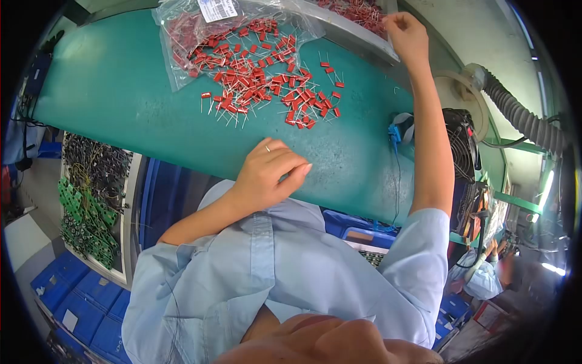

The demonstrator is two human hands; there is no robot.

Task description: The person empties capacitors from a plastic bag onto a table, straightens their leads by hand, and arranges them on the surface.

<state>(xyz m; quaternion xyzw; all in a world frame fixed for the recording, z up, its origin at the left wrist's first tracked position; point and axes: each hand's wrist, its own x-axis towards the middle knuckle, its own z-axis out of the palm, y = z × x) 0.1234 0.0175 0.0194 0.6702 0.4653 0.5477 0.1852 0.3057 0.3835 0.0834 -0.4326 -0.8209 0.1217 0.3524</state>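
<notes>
My left hand (271,171) is over the near edge of the green table mat (115,79), fingers curled and thumb tip against the index finger; whatever it may hold is hidden. Beyond it lies a loose pile of red film capacitors (248,82) with long wire leads. More of them spill from a clear plastic bag (176,67) with a white label (218,9). My right hand (407,37) reaches far forward to a metal-edged tray (351,39) of red capacitors (357,13). Its fingers are pinched at the tray's right end, and their contents cannot be made out.
A blue clip with a cord (395,134) sits at the mat's right side, near a black fan (464,142) and a grey flexible hose (518,112). Green circuit boards (88,212) fill a rack at left, above blue bins (88,297). Another person (484,279) is at far right.
</notes>
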